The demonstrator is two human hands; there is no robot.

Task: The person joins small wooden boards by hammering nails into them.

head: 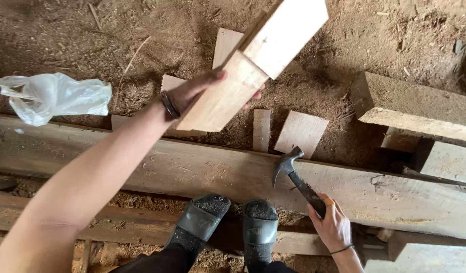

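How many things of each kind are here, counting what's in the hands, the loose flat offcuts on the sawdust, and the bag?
Claw hammer, in right hand: 1
Joined wood piece, in left hand: 1
Flat wood offcuts on the sawdust: 5
Clear plastic bag: 1
Total: 8

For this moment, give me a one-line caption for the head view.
Left hand lifts joined wood pieces over sawdust; right hand grips a claw hammer on a long plank.

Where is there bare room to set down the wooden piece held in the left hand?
The long plank is bare between the left hand and the hammer. The sawdust floor above the plastic bag is open. It is crowded around the wood offcuts and the beams at right.
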